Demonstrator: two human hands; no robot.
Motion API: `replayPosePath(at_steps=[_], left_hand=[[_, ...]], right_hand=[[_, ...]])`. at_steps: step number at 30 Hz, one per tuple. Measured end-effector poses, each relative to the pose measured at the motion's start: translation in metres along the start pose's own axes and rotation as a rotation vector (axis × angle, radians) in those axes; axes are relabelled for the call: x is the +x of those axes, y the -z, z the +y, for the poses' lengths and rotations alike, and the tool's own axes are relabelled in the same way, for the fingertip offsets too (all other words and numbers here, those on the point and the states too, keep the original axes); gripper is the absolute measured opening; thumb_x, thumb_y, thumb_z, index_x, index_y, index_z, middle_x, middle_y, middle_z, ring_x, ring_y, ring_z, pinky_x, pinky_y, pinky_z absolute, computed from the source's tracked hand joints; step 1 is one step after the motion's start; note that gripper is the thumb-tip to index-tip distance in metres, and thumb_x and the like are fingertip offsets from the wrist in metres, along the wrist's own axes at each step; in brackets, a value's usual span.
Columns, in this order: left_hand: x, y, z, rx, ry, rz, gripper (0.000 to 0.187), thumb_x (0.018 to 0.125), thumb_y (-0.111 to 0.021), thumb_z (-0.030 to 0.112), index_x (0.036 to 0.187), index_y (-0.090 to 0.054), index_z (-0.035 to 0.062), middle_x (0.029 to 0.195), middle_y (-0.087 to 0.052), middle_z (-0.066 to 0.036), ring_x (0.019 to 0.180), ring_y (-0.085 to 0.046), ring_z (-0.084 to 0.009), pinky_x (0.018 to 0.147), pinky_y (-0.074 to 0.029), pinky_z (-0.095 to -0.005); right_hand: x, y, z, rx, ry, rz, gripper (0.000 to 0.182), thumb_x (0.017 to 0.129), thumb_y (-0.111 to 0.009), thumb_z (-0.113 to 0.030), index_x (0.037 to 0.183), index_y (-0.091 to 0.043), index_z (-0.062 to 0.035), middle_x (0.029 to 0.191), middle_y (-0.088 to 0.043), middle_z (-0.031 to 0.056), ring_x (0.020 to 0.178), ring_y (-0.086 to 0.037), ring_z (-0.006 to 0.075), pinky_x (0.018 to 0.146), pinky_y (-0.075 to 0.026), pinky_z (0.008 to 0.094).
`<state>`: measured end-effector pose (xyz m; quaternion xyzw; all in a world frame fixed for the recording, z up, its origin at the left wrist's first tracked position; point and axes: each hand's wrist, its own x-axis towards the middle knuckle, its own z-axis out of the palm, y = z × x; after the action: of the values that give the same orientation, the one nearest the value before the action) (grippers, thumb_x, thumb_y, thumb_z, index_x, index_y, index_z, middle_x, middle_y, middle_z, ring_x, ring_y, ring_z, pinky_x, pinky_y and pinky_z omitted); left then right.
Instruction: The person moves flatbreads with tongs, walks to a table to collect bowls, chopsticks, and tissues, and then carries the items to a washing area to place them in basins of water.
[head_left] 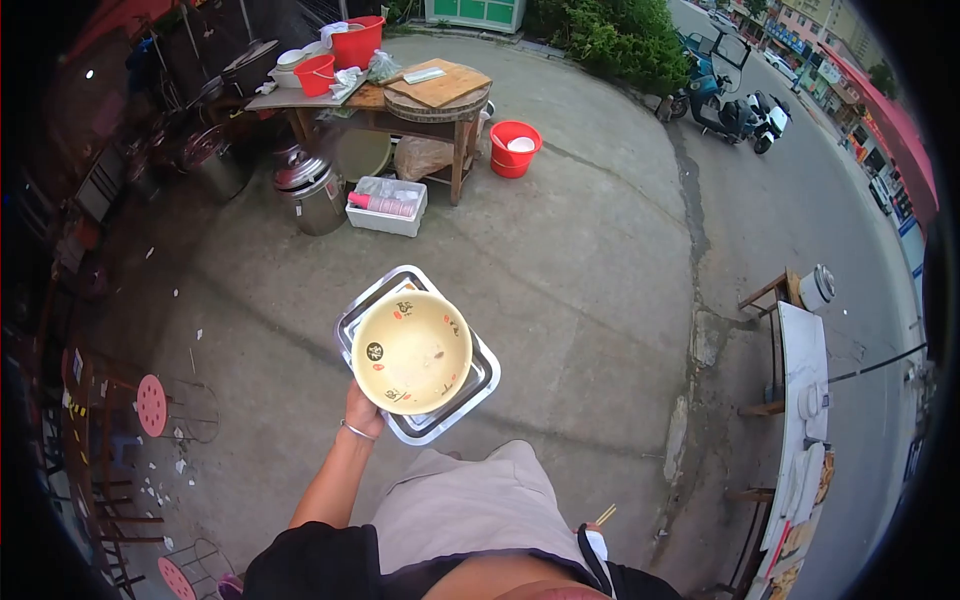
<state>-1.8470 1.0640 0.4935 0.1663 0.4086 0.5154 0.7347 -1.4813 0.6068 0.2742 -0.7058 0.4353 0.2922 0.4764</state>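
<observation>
My left hand is closed on the near left edge of a rectangular metal tray, held out in front of me. On the tray rests a large cream-yellow bowl with dark and red printed marks inside. A small dark speck shows on its inner surface. Low at my right side, my right hand is mostly hidden by my body and clothes. A pair of chopsticks pokes out from it, and something white is just beneath.
A wooden worktable with a cutting board and red buckets stands ahead. Near it are a steel pot, a white foam box and another red bucket. Pink stools stand left; a long white-topped table stands right.
</observation>
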Motion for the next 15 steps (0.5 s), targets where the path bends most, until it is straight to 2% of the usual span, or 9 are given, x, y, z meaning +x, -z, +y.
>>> replayPosePath(at_steps=[5, 9, 12, 13, 14, 15], left_hand=[[0.167, -0.109, -0.028, -0.034, -0.021, -0.022, 0.035, 0.088, -0.053, 0.017, 0.119, -0.049, 0.0002, 0.111, -0.060, -0.013, 0.095, -0.062, -0.0214, 0.080, -0.054, -0.0349], [0.281, -0.192, -0.061, -0.083, -0.025, 0.026, 0.037, 0.088, -0.054, 0.019, 0.121, -0.048, 0.0030, 0.114, -0.058, -0.012, 0.097, -0.062, -0.0218, 0.080, -0.054, -0.0350], [0.343, -0.247, -0.063, -0.067, -0.035, 0.089, 0.036, 0.088, -0.054, 0.019, 0.121, -0.048, 0.0039, 0.116, -0.058, -0.011, 0.099, -0.061, -0.0208, 0.082, -0.053, -0.0346], [0.362, -0.266, -0.063, -0.069, -0.036, 0.108, 0.036, 0.088, -0.054, 0.018, 0.121, -0.048, 0.0040, 0.116, -0.058, -0.010, 0.099, -0.060, -0.0206, 0.082, -0.053, -0.0346], [0.384, -0.288, -0.064, -0.081, -0.044, 0.129, 0.036, 0.088, -0.054, 0.018, 0.121, -0.048, 0.0041, 0.116, -0.058, -0.010, 0.100, -0.060, -0.0204, 0.082, -0.053, -0.0346], [0.405, -0.316, -0.060, -0.093, -0.055, 0.126, 0.036, 0.088, -0.054, 0.017, 0.121, -0.048, 0.0037, 0.115, -0.058, -0.011, 0.097, -0.061, -0.0207, 0.081, -0.053, -0.0343]], right_hand=[[0.034, -0.064, -0.086, 0.017, -0.106, 0.209, 0.007, 0.082, -0.047, -0.018, 0.081, -0.050, -0.0117, 0.056, -0.043, 0.0035, 0.048, -0.043, 0.0220, 0.055, -0.045, 0.0451], [0.077, -0.190, -0.216, -0.008, -0.051, 0.184, 0.006, 0.080, -0.049, -0.015, 0.084, -0.051, -0.0111, 0.057, -0.043, 0.0035, 0.050, -0.043, 0.0219, 0.054, -0.045, 0.0445], [0.076, -0.351, -0.361, -0.111, 0.164, -0.011, 0.008, 0.079, -0.050, -0.013, 0.086, -0.052, -0.0107, 0.058, -0.044, 0.0035, 0.051, -0.044, 0.0218, 0.053, -0.045, 0.0440], [0.057, -0.422, -0.416, -0.148, 0.228, -0.169, 0.006, 0.081, -0.048, -0.012, 0.086, -0.051, -0.0105, 0.055, -0.040, 0.0026, 0.045, -0.039, 0.0184, 0.048, -0.044, 0.0403], [0.036, -0.502, -0.466, -0.254, 0.363, -0.221, 0.007, 0.084, -0.046, -0.014, 0.088, -0.051, -0.0109, 0.052, -0.037, 0.0015, 0.041, -0.035, 0.0168, 0.043, -0.043, 0.0372], [0.030, -0.580, -0.519, -0.239, 0.400, -0.351, 0.012, 0.089, -0.043, -0.019, 0.090, -0.051, -0.0110, 0.051, -0.036, 0.0004, 0.038, -0.033, 0.0152, 0.040, -0.042, 0.0346]])
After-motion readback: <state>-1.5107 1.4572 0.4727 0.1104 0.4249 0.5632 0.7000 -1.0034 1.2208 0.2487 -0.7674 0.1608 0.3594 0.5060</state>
